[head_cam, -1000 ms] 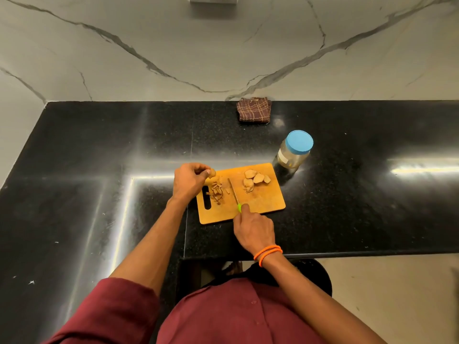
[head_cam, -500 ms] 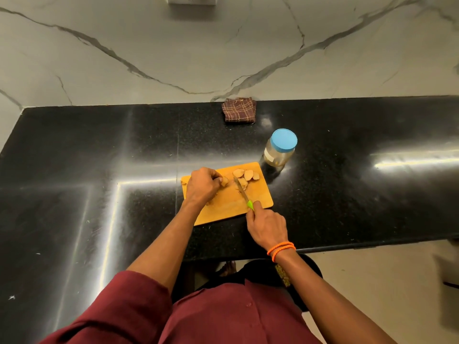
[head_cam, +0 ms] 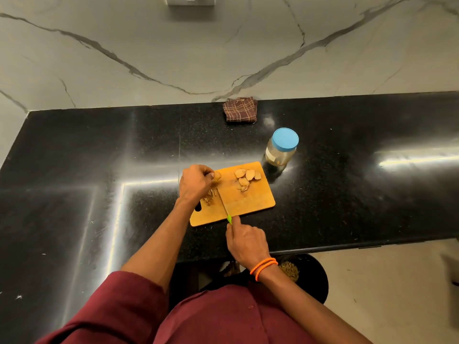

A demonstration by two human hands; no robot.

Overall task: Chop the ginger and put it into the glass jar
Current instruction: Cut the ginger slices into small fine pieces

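risk: blade of knife (head_cam: pixel 223 204) close beside left hand (head_cam: pixel 195 182) pinching ginger piece (head_cam: pixel 217 176) — slip may nick fingertips | right hand (head_cam: pixel 246 240) clenched around handle | glass jar (head_cam: pixel 281 147) lidded — transfer blocked

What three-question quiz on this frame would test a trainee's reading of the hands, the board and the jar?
1. True or false: the glass jar has its blue lid on.
2. Which hand grips the knife? A) left hand B) right hand
3. Fill in: the ginger slices lie on the far right part of the ____.

Key: 1 true. 2 B; the left hand holds a ginger piece by the chopped ginger. 3 cutting board.
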